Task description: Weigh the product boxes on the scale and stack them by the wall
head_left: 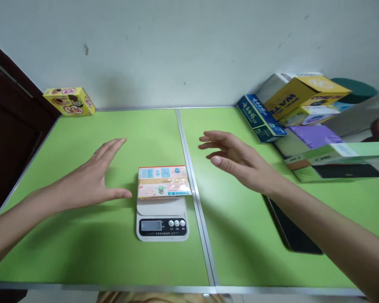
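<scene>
A white digital kitchen scale (161, 207) stands on the green table, its display and several buttons facing me. On its platform lies a flat plastic-wrapped packet (164, 182) with a barcode and blue print. My left hand (94, 176) hovers to the left of the packet, thumb and fingers apart, holding nothing. To the upper right of the packet, my right hand (233, 158) is raised above the table with its fingers spread and nothing in them. Neither hand touches the packet or the scale.
A yellow biscuit box (71, 102) stands at the far left corner by the wall. At the right are a dark blue-green box (260, 118), a yellow carton (306, 94) and a long green box (347, 151). Under my right forearm lies a black tablet or phone (295, 231).
</scene>
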`<state>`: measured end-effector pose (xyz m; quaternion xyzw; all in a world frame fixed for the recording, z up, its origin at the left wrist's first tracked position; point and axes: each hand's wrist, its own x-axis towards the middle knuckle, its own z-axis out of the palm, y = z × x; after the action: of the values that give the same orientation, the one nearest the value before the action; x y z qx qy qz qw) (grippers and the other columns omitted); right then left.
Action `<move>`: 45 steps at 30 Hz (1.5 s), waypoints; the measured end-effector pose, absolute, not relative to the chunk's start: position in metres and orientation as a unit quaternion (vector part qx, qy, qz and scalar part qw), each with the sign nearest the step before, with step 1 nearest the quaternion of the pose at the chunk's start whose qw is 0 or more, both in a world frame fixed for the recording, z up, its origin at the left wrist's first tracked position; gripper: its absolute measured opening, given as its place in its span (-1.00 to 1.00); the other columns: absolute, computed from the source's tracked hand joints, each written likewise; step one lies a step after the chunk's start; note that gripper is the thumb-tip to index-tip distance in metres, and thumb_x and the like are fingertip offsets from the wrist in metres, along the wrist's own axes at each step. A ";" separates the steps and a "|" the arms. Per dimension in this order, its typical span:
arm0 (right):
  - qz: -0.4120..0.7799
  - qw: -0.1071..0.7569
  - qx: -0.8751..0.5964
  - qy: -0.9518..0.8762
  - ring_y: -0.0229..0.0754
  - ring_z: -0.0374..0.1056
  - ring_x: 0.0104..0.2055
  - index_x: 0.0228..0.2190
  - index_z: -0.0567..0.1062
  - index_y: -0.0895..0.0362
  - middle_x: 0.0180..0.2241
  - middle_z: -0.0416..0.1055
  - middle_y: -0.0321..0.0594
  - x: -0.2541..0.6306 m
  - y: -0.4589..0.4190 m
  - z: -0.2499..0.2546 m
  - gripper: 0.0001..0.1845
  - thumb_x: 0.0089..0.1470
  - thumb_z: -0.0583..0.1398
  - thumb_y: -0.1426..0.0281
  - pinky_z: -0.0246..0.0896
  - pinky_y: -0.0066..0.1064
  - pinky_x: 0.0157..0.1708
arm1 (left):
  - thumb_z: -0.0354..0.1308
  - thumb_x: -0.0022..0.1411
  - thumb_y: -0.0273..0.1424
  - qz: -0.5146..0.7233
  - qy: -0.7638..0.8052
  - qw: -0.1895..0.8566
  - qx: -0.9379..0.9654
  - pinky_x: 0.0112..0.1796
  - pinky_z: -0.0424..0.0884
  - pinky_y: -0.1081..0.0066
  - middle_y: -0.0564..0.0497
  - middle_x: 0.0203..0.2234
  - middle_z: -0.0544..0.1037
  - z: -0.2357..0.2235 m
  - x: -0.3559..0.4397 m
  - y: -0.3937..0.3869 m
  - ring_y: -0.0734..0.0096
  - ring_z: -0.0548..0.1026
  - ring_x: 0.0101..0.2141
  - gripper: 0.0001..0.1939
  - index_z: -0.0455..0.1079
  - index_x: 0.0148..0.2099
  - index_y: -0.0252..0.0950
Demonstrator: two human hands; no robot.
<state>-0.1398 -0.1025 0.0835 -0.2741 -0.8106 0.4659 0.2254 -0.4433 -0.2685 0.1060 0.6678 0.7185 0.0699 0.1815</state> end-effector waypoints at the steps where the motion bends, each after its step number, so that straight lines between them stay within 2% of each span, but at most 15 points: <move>1: 0.476 0.224 -0.281 -0.803 0.00 0.33 0.08 0.09 0.24 -0.06 0.04 0.33 -0.06 -0.138 -0.103 0.082 -0.47 0.13 0.14 0.06 0.36 -0.06 -0.01 | 0.20 -0.02 0.10 0.069 0.720 0.189 0.664 0.19 0.11 -0.04 -0.14 0.36 -0.12 0.105 -0.448 -0.271 -0.12 0.03 0.28 0.12 -0.36 0.39 -0.08; 3: 0.490 0.196 -0.280 -0.802 -0.04 0.40 -0.05 0.11 0.20 -0.03 -0.01 0.35 -0.05 -0.137 -0.108 0.077 -0.43 0.12 0.15 0.08 0.41 -0.10 -0.09 | 0.20 0.01 0.07 0.061 0.714 0.212 0.665 0.17 0.16 -0.01 -0.11 0.36 -0.12 0.100 -0.454 -0.275 -0.10 0.08 0.27 0.08 -0.34 0.39 -0.03; 7: 0.457 0.107 -0.235 -0.852 -0.12 0.42 -0.22 0.19 0.10 0.01 0.10 0.24 0.00 -0.146 -0.128 0.069 -0.23 0.03 0.25 0.14 0.43 -0.15 -0.19 | 0.20 0.05 0.00 0.063 0.692 0.277 0.664 0.10 0.31 0.13 -0.12 0.33 -0.03 0.094 -0.447 -0.277 0.00 0.26 0.18 0.01 -0.28 0.39 -0.04; 11: 0.423 0.063 -0.199 -0.882 -0.12 0.40 -0.20 0.23 0.06 0.07 0.13 0.21 0.03 -0.164 -0.138 0.071 -0.10 -0.07 0.33 0.28 0.42 -0.22 -0.21 | 0.20 0.07 -0.04 0.072 0.686 0.304 0.657 -0.04 0.42 0.22 -0.14 0.23 0.20 0.094 -0.428 -0.265 0.15 0.45 -0.02 -0.06 -0.16 0.37 -0.09; 15: 0.400 0.049 -0.209 -0.891 -0.02 0.38 -0.06 0.16 0.18 0.18 0.05 0.30 0.05 -0.178 -0.139 0.075 -0.16 -0.14 0.35 0.36 0.38 -0.24 -0.15 | 0.24 0.04 -0.10 0.069 0.660 0.298 0.687 -0.12 0.46 0.28 -0.07 0.17 0.31 0.090 -0.415 -0.255 0.17 0.48 -0.09 -0.16 0.02 0.32 -0.08; 21: 0.416 0.104 -0.208 -0.879 -0.13 0.38 -0.26 -0.02 0.30 0.14 -0.15 0.38 -0.11 -0.172 -0.136 0.074 -0.32 -0.23 0.34 0.35 0.35 -0.35 -0.33 | 0.16 0.10 -0.12 0.090 0.631 0.255 0.727 -0.26 0.48 0.34 0.02 -0.07 0.49 0.090 -0.402 -0.241 0.19 0.52 -0.19 -0.49 0.24 0.10 -0.06; 27: 0.414 0.189 -0.242 -0.857 -0.12 0.35 -0.21 -0.06 0.31 0.13 -0.17 0.37 -0.14 -0.127 -0.119 0.082 -0.36 -0.25 0.32 0.41 0.32 -0.33 -0.27 | 0.15 0.11 -0.23 0.123 0.586 0.204 0.774 -0.21 0.47 0.34 -0.01 -0.03 0.46 0.110 -0.365 -0.198 0.18 0.51 -0.14 -0.47 0.21 0.14 -0.09; 32: 0.387 0.239 -0.374 -0.808 -0.10 0.36 -0.27 -0.12 0.32 0.12 -0.22 0.37 -0.16 -0.077 -0.109 0.074 -0.40 -0.30 0.30 0.43 0.31 -0.29 -0.31 | 0.12 0.11 -0.30 0.129 0.536 0.240 0.799 -0.11 0.45 0.28 -0.06 0.03 0.42 0.105 -0.315 -0.141 0.22 0.49 -0.14 -0.42 0.18 0.20 -0.16; 36: 0.365 0.274 -0.511 -0.728 -0.05 0.39 -0.27 -0.14 0.32 0.14 -0.24 0.41 -0.14 -0.052 -0.087 0.053 -0.44 -0.28 0.28 0.35 0.35 -0.23 -0.31 | 0.09 0.12 -0.29 0.194 0.553 0.246 0.772 -0.03 0.43 0.20 -0.16 0.17 0.24 0.090 -0.275 -0.092 0.18 0.42 0.00 -0.31 0.04 0.28 -0.24; 39: 0.302 0.318 -0.587 -0.681 0.01 0.40 -0.21 -0.15 0.33 0.17 -0.20 0.43 -0.08 -0.045 -0.049 0.037 -0.43 -0.28 0.28 0.30 0.35 -0.16 -0.23 | 0.06 0.14 -0.29 0.252 0.602 0.297 0.697 -0.05 0.45 0.26 -0.24 0.24 0.09 0.079 -0.249 -0.061 0.15 0.32 0.12 -0.28 -0.05 0.31 -0.28; 42: 0.239 0.360 -0.622 -0.653 0.06 0.40 -0.15 -0.15 0.34 0.23 -0.15 0.41 0.03 -0.047 -0.003 0.028 -0.40 -0.28 0.29 0.27 0.34 -0.14 -0.15 | 0.09 0.12 -0.34 0.247 0.601 0.371 0.663 -0.05 0.46 0.26 -0.28 0.29 -0.01 0.069 -0.224 -0.034 0.09 0.27 0.17 -0.23 -0.08 0.34 -0.30; 45: 0.199 0.381 -0.648 -0.629 0.11 0.38 -0.06 -0.15 0.33 0.25 -0.11 0.39 0.11 -0.056 0.042 0.026 -0.40 -0.25 0.31 0.26 0.32 -0.15 -0.08 | 0.05 0.19 -0.26 0.268 0.567 0.447 0.639 0.07 0.35 0.18 -0.22 0.32 0.02 0.057 -0.198 -0.001 0.06 0.22 0.22 -0.28 -0.06 0.34 -0.29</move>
<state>-0.0564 0.0418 0.0264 -0.6477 -0.6289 0.1993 0.3812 -0.1982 -0.0013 0.0567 0.6386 0.5666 0.2677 0.4466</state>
